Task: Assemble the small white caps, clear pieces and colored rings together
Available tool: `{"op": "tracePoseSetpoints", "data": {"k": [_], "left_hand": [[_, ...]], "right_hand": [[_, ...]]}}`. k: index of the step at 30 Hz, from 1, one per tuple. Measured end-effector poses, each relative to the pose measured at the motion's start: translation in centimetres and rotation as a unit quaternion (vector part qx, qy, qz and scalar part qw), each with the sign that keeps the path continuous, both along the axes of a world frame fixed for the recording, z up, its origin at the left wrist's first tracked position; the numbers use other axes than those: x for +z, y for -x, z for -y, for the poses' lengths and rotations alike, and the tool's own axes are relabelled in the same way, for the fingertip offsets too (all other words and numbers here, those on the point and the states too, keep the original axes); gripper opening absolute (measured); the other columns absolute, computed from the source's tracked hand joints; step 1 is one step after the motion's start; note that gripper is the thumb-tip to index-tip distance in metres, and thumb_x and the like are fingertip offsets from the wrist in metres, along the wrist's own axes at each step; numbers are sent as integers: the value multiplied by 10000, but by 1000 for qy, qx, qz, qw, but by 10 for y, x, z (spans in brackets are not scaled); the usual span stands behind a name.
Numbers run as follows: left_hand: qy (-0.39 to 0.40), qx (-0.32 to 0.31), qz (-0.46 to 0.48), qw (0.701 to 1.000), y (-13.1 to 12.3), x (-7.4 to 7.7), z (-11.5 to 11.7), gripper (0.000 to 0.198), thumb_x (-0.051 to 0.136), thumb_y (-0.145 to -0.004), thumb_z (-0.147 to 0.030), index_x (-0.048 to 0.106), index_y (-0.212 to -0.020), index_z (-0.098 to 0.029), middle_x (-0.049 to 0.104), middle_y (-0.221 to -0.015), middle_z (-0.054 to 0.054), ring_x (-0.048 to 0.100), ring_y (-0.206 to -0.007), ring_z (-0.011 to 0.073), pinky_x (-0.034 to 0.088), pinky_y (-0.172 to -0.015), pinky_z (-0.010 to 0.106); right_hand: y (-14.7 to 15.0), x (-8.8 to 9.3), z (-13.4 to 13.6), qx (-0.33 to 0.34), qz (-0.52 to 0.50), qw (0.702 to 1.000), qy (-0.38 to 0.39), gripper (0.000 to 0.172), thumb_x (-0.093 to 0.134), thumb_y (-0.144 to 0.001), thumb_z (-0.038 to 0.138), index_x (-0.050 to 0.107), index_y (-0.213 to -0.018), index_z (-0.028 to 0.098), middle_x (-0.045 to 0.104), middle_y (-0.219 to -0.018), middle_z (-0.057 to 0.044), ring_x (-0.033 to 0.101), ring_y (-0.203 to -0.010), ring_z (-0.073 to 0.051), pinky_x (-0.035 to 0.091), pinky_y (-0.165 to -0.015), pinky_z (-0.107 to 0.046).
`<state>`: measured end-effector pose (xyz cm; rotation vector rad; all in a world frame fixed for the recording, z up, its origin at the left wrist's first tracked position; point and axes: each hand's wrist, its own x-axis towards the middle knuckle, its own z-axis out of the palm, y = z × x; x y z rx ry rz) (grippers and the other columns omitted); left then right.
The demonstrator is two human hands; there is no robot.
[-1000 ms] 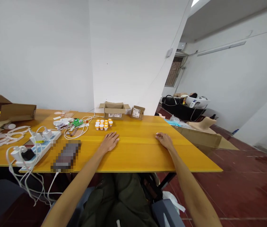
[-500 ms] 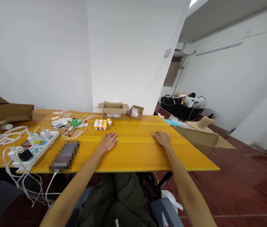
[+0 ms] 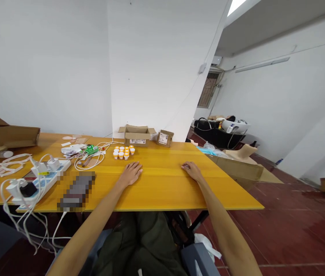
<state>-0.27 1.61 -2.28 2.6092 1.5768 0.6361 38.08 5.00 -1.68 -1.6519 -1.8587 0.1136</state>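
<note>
My left hand (image 3: 131,173) lies flat on the yellow wooden table (image 3: 156,191), fingers stretched out and holding nothing. Just beyond it stands a cluster of small white jars (image 3: 121,154) with orange-banded lids. My right hand (image 3: 192,170) rests on the right part of the tabletop with its fingers curled inward. Something small and pale shows at its fingertips, too small to name. An open cardboard box (image 3: 137,142) stands behind the jars, with a smaller carton (image 3: 165,138) to its right.
On the left lie a power strip (image 3: 60,168) with chargers and white cables, a blurred-out phone (image 3: 77,190), small packets (image 3: 74,150) and a larger open carton (image 3: 15,136). A white wall rises behind the table. Cardboard (image 3: 237,168) stands past the right edge.
My right hand has slid slightly to the left on the table, fingers still curled. The left hand stays flat in place. The whole view has shifted a little.
</note>
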Motion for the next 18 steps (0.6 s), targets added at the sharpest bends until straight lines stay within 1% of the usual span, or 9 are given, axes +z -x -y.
{"op": "tracePoseSetpoints", "data": {"k": [4, 7, 15, 18], "left_hand": [[-9, -5, 10, 1000, 1, -2, -2, 474, 286, -1029, -464, 556, -1381, -295, 524, -1515, 56, 431, -1429, 243, 332, -1181, 449], [-12, -10, 18, 1000, 1, -4, -3, 470, 291, -1029, -462, 560, -1374, -292, 532, -1507, 64, 438, -1422, 246, 336, -1177, 451], [-17, -20, 37, 999, 2, -6, -7, 439, 322, -1031, -443, 578, -1345, -272, 561, -1473, 78, 470, -1397, 237, 357, -1171, 446], [-21, -41, 54, 997, 1, -5, -6, 437, 315, -1036, -421, 552, -1366, -260, 575, -1452, 84, 492, -1374, 220, 381, -1160, 424]], "right_hand": [[6, -4, -5, 62, -31, 998, -5, 138, 643, -816, 380, 713, -836, 262, 710, -903, -61, 650, -868, -246, 495, -773, -350], [18, -7, -7, 117, -58, 991, -4, 151, 653, -809, 394, 708, -844, 258, 708, -902, -55, 648, -858, -237, 507, -790, -355], [71, -4, -5, 230, -98, 968, 9, 148, 665, -821, 376, 699, -886, 248, 705, -937, -51, 642, -883, -228, 516, -844, -375], [94, -2, -3, 265, -94, 960, 10, 140, 673, -831, 365, 699, -900, 246, 697, -945, -48, 638, -893, -226, 512, -846, -371]]}}
